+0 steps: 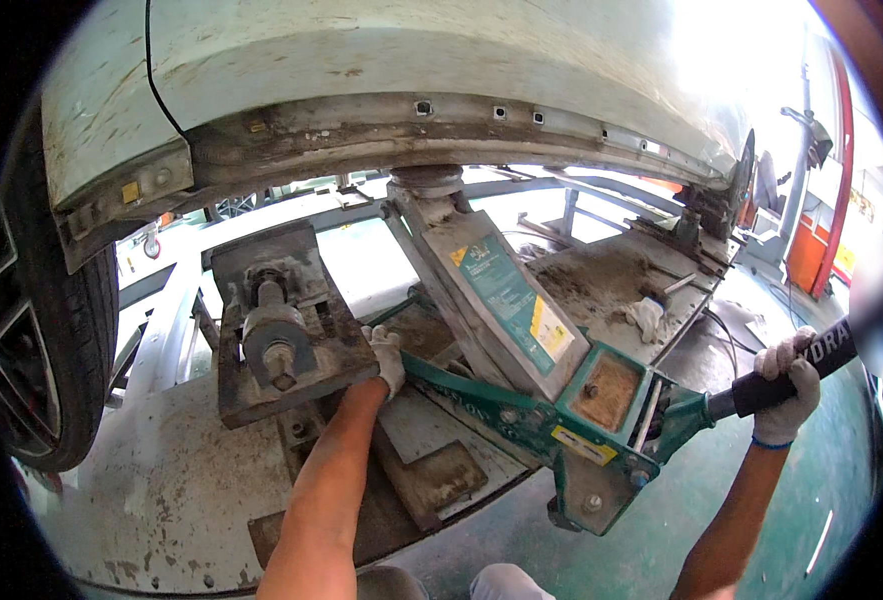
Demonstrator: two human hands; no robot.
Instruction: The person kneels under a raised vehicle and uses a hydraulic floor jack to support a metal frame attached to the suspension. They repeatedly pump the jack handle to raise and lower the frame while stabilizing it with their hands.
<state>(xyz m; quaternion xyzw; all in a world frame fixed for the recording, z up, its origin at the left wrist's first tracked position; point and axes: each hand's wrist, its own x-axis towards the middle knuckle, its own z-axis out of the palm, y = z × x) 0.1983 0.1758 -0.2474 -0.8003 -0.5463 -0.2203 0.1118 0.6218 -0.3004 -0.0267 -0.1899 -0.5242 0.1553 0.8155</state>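
A green floor jack (481, 400) with a grey lifting arm (441, 300) stands under a pale car body (361, 60). Its round saddle (426, 180) meets the car's dirty lower sill (331, 135). My right hand (793, 385), in a pale knit glove, wraps round the black handle (761, 390) of the jack. To the left, a heavy rusty clamp block (291, 310) with a big bolt stands on the platform. My left hand (388, 358), also gloved, is closed at the right edge of this clamp; its palm is partly hidden.
A car wheel (46, 330) stands at the left. Below lies a worn metal platform (151, 480), with a crumpled white rag (646, 317) on its far right part. A post and an orange cabinet (811, 245) stand at the back right, beyond the green floor (701, 500).
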